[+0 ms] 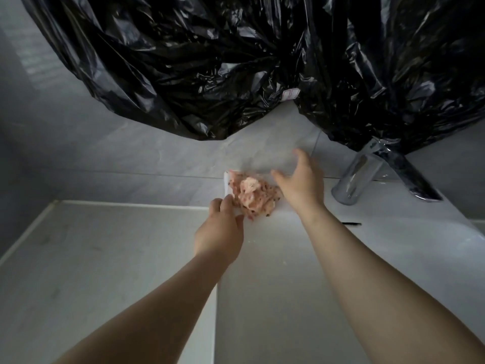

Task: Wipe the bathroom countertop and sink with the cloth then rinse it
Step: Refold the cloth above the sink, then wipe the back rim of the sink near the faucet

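Observation:
A crumpled pink and white cloth (pixel 251 195) lies on the far left corner of the white sink surround (pixel 275 258). My left hand (pixel 220 233) pinches the cloth's near left edge between thumb and fingers. Just right of the cloth, my right hand (pixel 299 179) hovers with its fingers spread and nothing in it, its fingertips near the cloth's right side. The sink basin itself is not visible.
A chrome tap (pixel 353 177) stands to the right of my right hand. Black plastic sheeting (pixel 236 61) hangs over the wall above and drapes onto the tap. A lower grey-white countertop (pixel 105 258) stretches to the left, edged by grey wall tiles (pixel 131 158).

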The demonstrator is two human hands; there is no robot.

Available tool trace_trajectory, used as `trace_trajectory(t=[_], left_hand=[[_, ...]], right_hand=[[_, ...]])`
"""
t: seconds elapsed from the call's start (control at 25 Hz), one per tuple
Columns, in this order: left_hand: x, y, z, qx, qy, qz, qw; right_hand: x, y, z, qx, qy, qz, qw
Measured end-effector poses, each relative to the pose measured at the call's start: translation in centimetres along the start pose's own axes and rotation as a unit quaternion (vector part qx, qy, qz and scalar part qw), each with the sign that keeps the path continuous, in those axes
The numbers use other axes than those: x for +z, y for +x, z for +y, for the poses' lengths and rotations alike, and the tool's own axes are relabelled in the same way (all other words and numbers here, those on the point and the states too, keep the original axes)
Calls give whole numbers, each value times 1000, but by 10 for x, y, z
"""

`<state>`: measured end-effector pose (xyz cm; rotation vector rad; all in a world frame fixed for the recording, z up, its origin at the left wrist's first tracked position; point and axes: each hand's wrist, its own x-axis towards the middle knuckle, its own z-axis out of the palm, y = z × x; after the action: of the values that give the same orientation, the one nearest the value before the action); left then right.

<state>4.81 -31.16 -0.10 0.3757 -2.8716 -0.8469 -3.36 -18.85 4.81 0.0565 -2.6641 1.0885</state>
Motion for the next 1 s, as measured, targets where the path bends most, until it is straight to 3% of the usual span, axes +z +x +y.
trace_trajectory(t=[0.08, 0.16, 0.28, 0.36, 0.56, 0.6, 0.68, 0.76, 0.88, 1.0], left_hand=[[0, 0, -1, -4, -9, 12, 1000], [0, -1, 1, -13, -18, 20, 1000], [0, -2, -1, -59, -45, 15, 997], [0, 0, -3, -94, -74, 4, 993], [0, 0, -1, -91, -52, 2, 994], [0, 1, -1, -89, -45, 4, 995], [1, 1, -3, -83, -55, 1, 995], [2, 3, -7, -83, -76, -2, 994], [4, 3, -8, -82, -86, 3, 993], [4, 4, -6, -84, -79, 13, 993]], right_hand=[[7, -3, 5, -161, -48, 118, 979], [17, -12, -1, -235, -46, 82, 967], [44, -10, -12, -183, -70, -138, 971], [53, -1, -3, -194, -135, -192, 953], [47, 10, 35, -117, -204, -100, 967], [52, 5, 26, -138, -196, -99, 966], [69, -6, 1, -220, -167, -166, 947], [75, -8, -11, -245, -168, -218, 930], [44, 7, 33, -241, -166, -144, 945], [2, 13, 86, -122, -192, -28, 973]])
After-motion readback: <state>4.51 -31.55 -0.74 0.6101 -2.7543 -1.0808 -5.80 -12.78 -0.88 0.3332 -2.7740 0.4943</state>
